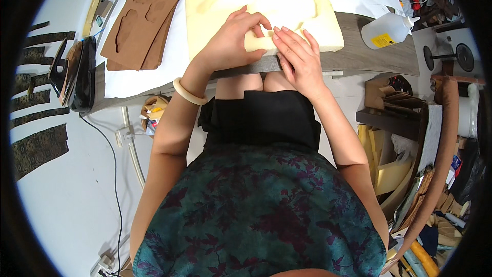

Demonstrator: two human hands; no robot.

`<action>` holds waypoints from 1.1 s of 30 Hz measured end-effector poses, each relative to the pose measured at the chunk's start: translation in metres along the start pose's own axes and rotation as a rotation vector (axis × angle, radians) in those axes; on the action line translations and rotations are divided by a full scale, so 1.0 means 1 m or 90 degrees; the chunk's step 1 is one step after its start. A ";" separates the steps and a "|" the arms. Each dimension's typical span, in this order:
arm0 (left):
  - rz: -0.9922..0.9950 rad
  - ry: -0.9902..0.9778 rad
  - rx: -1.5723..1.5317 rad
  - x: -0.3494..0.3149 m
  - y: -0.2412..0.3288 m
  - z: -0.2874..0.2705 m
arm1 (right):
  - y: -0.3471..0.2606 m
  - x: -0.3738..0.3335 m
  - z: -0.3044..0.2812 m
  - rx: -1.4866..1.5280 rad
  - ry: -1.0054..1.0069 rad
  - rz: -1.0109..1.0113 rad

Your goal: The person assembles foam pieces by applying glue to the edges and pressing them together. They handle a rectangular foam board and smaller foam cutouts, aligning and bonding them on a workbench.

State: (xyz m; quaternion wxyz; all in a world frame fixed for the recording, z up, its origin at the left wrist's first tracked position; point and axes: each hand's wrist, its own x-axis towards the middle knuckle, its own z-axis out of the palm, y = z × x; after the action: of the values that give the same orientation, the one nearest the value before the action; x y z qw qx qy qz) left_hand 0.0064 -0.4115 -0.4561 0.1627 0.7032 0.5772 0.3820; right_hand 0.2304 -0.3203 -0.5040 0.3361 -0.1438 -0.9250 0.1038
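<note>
A thick, pale yellow foam block (205, 18) lies on the tabletop (359, 56), straight in front of the person, its near side at the tabletop's front edge. Shallow curved outlines show in its brightly lit upper face. The left hand (233, 38) is at the block's near edge, half open and curled, with a gap between thumb and bent index finger; whether the fingertips pinch a bit of the foam, I cannot tell. The right hand (300, 54) is just beside it, fingers extended close together and laid over the same edge, thumb lower, at the front; it presses or rests there without a closed grip. A cream bangle (189, 92) circles the left wrist.

To the left of the block, brown sheets (148, 13) overlap on white paper (120, 84), the top one marked with rounded outlines. To the right, well apart from the hands, a translucent bottle (388, 30) with a yellow label and white nozzle sits on the tabletop. A black case-like object (83, 77) is at the tabletop's left end, and dark patterned strips (41, 149) lie farther left
</note>
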 end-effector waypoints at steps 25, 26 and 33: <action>-0.007 -0.012 0.011 0.001 -0.001 0.000 | 0.002 0.004 0.001 0.017 0.015 0.007; -0.006 -0.010 0.007 0.001 0.000 0.001 | 0.000 0.004 0.003 0.018 0.020 0.007; 0.019 0.012 0.023 0.002 -0.004 0.007 | -0.003 0.002 0.006 0.044 0.032 0.012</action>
State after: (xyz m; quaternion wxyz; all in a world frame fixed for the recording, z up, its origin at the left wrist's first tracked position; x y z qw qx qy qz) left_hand 0.0089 -0.4069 -0.4628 0.1392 0.7109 0.5748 0.3805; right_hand 0.2243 -0.3225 -0.5064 0.3634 -0.1436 -0.9105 0.1352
